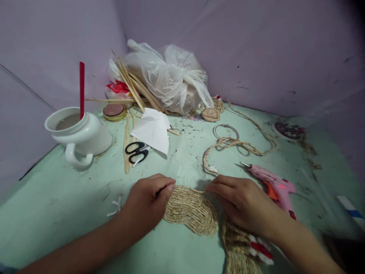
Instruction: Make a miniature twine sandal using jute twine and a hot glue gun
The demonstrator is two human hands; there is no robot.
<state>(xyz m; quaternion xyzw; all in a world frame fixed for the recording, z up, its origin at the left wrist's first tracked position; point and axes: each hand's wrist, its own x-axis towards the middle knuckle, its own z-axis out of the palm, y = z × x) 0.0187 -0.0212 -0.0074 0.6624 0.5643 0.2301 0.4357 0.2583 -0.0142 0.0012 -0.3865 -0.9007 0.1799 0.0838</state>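
A flat oval mat of coiled straw rope point(191, 210) lies on the pale green table near the front. My left hand point(146, 203) rests on its left edge, fingers curled and pressing the rim. My right hand point(242, 199) lies on its right side, fingers flat and stretched toward the top edge. A second woven straw piece point(238, 249) with red and white bits sits under my right wrist. A loose straw rope point(228, 146) runs from the mat toward the back.
A pink glue gun point(273, 186) lies just right of my right hand. Black scissors point(137, 151), white paper point(154, 129), wooden sticks and a white pot point(78, 131) with a red stick stand at the left. A plastic bag point(168, 78) sits at the back.
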